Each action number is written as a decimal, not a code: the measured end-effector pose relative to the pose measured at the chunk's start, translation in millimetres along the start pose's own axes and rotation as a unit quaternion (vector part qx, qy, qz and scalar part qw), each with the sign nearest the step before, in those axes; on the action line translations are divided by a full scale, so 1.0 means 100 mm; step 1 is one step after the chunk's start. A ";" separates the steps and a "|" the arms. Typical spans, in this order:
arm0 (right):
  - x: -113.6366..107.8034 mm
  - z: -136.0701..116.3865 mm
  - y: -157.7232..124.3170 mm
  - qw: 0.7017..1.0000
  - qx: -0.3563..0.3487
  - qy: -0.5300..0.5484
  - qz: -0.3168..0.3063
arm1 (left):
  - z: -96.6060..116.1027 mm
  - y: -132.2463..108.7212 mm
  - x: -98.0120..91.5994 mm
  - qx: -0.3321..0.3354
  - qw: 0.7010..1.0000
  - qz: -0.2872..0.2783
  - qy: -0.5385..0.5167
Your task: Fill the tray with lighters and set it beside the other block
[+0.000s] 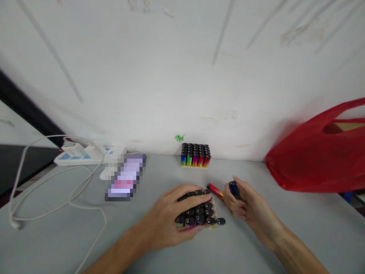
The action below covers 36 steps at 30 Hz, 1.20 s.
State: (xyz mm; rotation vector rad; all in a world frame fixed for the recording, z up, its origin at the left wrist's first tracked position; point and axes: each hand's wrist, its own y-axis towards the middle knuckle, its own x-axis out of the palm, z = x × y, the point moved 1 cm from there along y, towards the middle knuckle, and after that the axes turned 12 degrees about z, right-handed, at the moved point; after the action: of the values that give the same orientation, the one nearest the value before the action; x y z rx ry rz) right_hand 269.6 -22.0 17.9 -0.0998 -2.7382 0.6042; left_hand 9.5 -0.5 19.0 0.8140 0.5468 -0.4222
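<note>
My left hand (168,217) is wrapped around a block of black-capped lighters (199,210) standing upright in a tray, its fingers across the top and along the near side. At that block's near right corner, one lighter (221,221) leans outward. To the right, my right hand (248,201) is closed on a dark blue lighter (234,189), thumb raised beside its end. A red and yellow lighter (215,190) lies on the table between the hands, its lower end reaching my right fingers; whether they touch it I cannot tell.
Against the wall stands a second tray of multicoloured lighters (195,156). A phone (125,178) lies at the left, near a white power strip (88,153) and a looping white cable (57,217). A red bag (316,156) rests at the right on the grey table (159,262).
</note>
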 end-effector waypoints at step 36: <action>0.14 0.14 0.04 0.988 0.008 0.138 -0.068 | -0.01 0.00 0.02 -0.002 1.000 0.002 0.000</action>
State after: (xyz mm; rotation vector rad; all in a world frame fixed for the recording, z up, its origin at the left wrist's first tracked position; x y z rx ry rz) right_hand 252.1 -22.4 8.6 0.0079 -2.4490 0.5317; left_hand 11.1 0.1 16.7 0.8120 0.5462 -0.4176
